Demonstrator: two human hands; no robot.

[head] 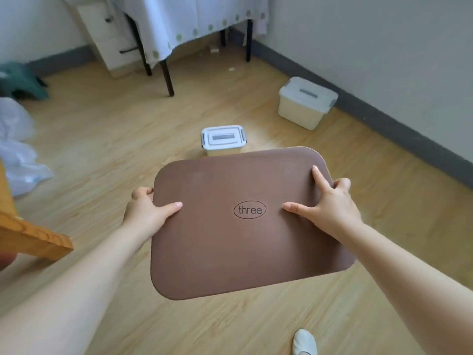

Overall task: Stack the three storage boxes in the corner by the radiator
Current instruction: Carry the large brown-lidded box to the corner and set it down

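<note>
One text can be read: the word "three", in lower-case letters, is set inside a thin oval outline on the flat brown lid (pixel 245 221) of the box. The mark is placed right of the lid's middle, between the left hand's (pixel 148 208) thumb and the right hand's (pixel 332 203) thumb, which are laid on the lid's top. No lettering can be made out on the two white boxes or elsewhere in the room.

brown box (pixel 245 226) body hidden under lid, shoe (pixel 304 342) cropped
</note>
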